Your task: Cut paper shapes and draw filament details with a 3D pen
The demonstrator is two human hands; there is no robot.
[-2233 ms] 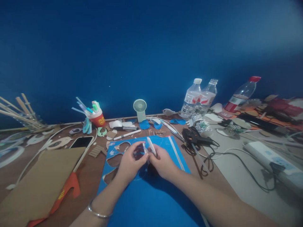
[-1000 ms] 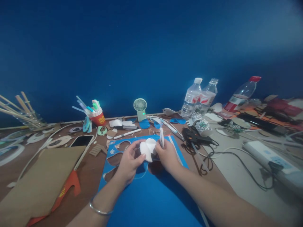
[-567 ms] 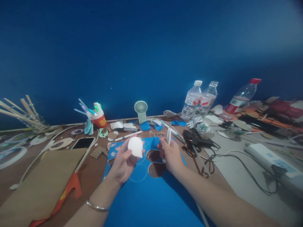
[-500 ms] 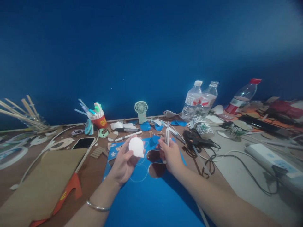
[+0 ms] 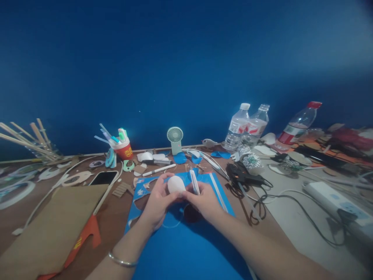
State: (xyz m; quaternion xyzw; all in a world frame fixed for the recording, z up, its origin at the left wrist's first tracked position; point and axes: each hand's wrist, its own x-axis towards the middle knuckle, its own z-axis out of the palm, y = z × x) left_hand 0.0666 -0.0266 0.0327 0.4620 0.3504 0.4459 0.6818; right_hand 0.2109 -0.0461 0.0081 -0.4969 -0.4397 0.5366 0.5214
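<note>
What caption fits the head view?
Both hands, left and right, hold a white cutout above blue card.

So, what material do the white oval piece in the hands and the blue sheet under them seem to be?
The white oval piece looks like matte foam board or card, blue on the other side: flat and dull. The blue sheet looks the same: stiff and matte, with clean cut-out holes. I cannot tell foam from card.

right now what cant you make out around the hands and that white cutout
Head view, the only one:
- White cutout: its lower edge is hidden by the left hand fingertips; its exact shape is unclear.
- White tool in the right hand: its lower end is hidden in the fist; too blurred to tell pen from knife.
- Blue sheet: near edge cut off by the frame, middle covered by both hands.
- Bottle labels: too small to read.
</note>
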